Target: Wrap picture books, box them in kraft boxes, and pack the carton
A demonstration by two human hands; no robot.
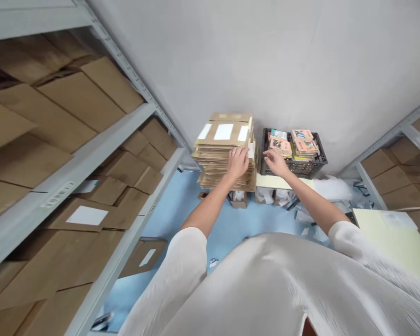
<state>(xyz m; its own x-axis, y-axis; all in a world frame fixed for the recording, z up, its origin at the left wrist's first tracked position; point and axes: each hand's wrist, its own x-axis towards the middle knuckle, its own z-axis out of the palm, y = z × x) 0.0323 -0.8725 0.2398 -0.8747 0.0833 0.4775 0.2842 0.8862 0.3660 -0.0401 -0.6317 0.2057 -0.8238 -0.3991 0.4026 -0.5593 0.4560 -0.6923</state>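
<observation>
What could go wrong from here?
1. The tall cardboard stack has uneven edges; a push or tug from the left hand at its near side might slide sheets off or make it lean.
2. Small boxes lie piled loosely in the black crate; if the right hand, at its near-left corner, jolts it, some could topple.

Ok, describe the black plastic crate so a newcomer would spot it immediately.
Find the pale grey wall ahead. Before it, right of a tall stack of flat brown cardboard, sits the crate, near the right hand. Its open top, black perforated sides and small, mostly pink boxes inside set it apart from the cardboard.
</observation>
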